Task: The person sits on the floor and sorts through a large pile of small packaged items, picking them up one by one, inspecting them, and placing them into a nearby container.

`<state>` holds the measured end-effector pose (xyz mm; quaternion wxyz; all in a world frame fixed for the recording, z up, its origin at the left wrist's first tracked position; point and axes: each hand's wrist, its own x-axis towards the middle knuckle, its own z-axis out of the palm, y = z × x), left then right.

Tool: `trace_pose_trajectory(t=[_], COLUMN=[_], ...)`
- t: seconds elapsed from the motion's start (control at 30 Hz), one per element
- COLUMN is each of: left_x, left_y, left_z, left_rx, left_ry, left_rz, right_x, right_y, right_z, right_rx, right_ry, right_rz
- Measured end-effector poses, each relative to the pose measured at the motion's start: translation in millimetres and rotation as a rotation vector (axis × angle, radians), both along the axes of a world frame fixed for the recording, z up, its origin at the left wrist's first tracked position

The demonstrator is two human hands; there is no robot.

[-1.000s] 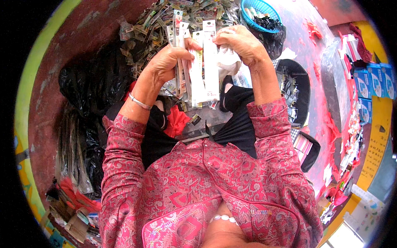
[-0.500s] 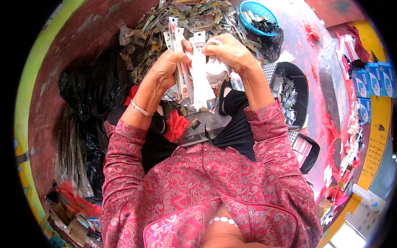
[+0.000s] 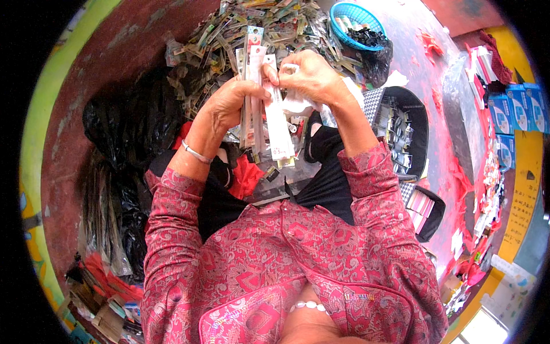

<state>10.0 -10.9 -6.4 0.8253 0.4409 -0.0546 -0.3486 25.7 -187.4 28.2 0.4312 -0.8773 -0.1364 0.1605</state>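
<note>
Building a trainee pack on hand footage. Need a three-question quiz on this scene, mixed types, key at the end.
1. Multiple choice: how does the left hand relate to the slim packets?
A) clear of them
B) resting flat on top of them
C) gripping them

2. True or false: the blue basket lies farther from the body than the right hand.

3. Fill in the blank: the bracelet is worn on the person's ____ side.

Key: 1. C; 2. True; 3. left
</note>
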Motion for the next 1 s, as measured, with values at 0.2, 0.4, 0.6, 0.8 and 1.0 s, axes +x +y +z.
trace_pose_trajectory(t=[0.2, 0.4, 0.6, 0.8, 1.0], left_x=[-3, -3, 2, 0, 1], left_y=[-7, -10, -6, -5, -1], left_z=[11, 8, 0, -5, 1], left_rx=[0.062, 0.131, 0.106, -0.054, -0.166], left_ry=[0.049, 0.074, 0.016, 0.063, 0.178], left_rz=[0.052, 0.003, -0.024, 0.001, 0.008], right_x=[6, 9, 8, 10, 15], right_y=[-9, 0, 3, -2, -14], right_z=[-6, -10, -7, -1, 3], right_rx=[0.045, 0.341, 0.355, 0.598, 0.818], right_ry=[-0.026, -0.228, -0.174, -0.016, -0.049], right_rz=[-0.043, -0.202, -0.206, -0.204, -0.304])
